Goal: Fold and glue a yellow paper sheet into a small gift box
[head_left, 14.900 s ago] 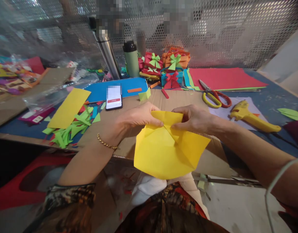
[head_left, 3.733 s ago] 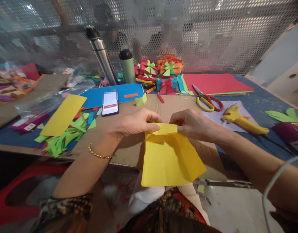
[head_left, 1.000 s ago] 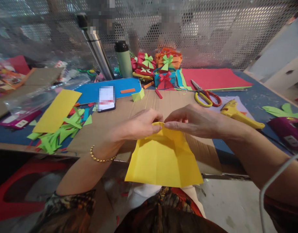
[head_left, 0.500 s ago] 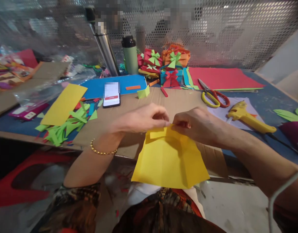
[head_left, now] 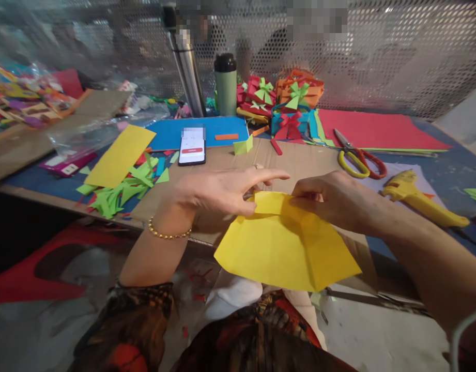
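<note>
A creased sheet of yellow paper (head_left: 280, 248) hangs between my hands over the table's front edge, its upper edge folded. My right hand (head_left: 334, 199) pinches the sheet near its upper right corner, thumb in front and fingers curled. At the upper left corner, my left hand (head_left: 222, 191) has its thumb against the paper. Its index finger stretches out above the fold, and the other fingers are partly hidden behind the sheet. A gold bead bracelet (head_left: 170, 235) circles the left wrist.
Brown cardboard (head_left: 218, 157) covers the table's middle. Scissors (head_left: 357, 157) and a yellow glue gun (head_left: 424, 199) lie right. A phone (head_left: 192, 147), green paper scraps (head_left: 119, 194) and yellow card (head_left: 121, 155) lie left. Behind stand a flask (head_left: 187, 72), a green bottle (head_left: 225, 88) and bow-topped paper bags (head_left: 290, 121).
My left index finger has lifted off the fold and stretched to the right. The hands have moved slightly apart, and the sheet's lower edge has swung right and spread. The camera view has shifted left.
</note>
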`<state>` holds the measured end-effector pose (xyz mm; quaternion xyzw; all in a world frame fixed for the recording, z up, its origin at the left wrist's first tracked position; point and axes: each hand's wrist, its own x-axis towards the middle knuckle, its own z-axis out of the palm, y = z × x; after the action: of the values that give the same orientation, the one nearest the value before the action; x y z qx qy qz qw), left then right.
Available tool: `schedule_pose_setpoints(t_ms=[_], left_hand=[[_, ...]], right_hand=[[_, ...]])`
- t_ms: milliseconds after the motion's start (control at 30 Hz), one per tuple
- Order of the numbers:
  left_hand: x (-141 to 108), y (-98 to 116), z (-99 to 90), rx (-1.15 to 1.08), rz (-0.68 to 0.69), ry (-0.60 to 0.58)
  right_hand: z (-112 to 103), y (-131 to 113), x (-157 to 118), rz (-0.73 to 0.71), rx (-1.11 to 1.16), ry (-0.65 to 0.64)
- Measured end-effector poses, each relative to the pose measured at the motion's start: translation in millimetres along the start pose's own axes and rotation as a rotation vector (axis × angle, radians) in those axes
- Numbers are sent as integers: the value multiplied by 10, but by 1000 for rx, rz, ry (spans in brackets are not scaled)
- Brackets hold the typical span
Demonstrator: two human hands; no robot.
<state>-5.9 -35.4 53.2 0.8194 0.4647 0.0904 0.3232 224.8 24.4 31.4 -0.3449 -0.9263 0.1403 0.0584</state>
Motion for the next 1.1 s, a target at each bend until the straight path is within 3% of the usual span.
schedule_pose_setpoints(t_ms=[200, 533, 1100], left_hand=[[-25, 72, -56, -68, 4, -49], [107, -85, 85, -68, -83, 52], [174, -15, 113, 162, -145, 128]], right_hand=[[-3, 36, 12, 35, -42, -23], [7, 58, 19, 3, 13, -2], [10, 55, 12, 39, -18, -8]])
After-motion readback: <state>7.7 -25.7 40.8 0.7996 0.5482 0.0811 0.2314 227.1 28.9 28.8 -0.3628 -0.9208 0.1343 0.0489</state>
